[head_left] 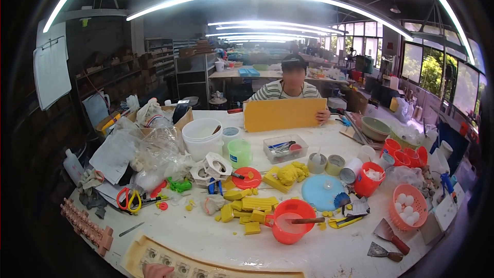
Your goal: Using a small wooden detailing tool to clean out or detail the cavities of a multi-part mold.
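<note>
At the lower edge lies a long cream mold with a row of recesses that hold greyish shapes. The fingers of my left hand are bent over its near left part, closed against it; the rest of that hand is cut off by the frame. My right hand is out of view. Beyond the mold stands a red plastic pitcher with pinkish-white contents and a brown-handled tool across its rim. Yellow clay blocks lie scattered beside it. To the left rests a pinkish-brown ridged mold piece.
Scissors lie at left near plastic bags. White buckets stand behind. A blue disc, scrapers and a basket of white balls are at right. Across the table a person holds a yellow board.
</note>
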{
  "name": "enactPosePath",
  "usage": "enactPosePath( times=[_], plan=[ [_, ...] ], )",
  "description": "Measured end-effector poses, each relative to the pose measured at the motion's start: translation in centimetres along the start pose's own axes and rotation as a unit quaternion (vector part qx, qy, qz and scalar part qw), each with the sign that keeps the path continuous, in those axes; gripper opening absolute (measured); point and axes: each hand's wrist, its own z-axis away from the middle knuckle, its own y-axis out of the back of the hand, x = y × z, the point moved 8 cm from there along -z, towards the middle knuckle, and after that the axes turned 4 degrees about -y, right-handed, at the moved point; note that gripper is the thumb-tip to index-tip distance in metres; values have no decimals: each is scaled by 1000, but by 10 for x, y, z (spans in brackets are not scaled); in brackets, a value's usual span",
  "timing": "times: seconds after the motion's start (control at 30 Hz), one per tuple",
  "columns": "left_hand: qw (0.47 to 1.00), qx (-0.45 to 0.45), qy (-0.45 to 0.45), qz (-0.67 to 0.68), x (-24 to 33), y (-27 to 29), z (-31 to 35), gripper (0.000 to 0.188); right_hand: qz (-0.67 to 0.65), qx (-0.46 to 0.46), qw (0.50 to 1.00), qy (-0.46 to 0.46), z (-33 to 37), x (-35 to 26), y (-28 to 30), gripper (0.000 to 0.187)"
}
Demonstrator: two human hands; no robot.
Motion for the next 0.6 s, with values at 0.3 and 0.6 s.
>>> enactPosePath(
  times=[0.3,0.6],
  plan=[
    [998,27,56,30,-11,-9,-5,22,48,-49,998,4,5,21,-31,30],
    [997,28,60,37,-6,1,-7,17,75,-86,993,-9,10,27,-30,32]
  ],
)
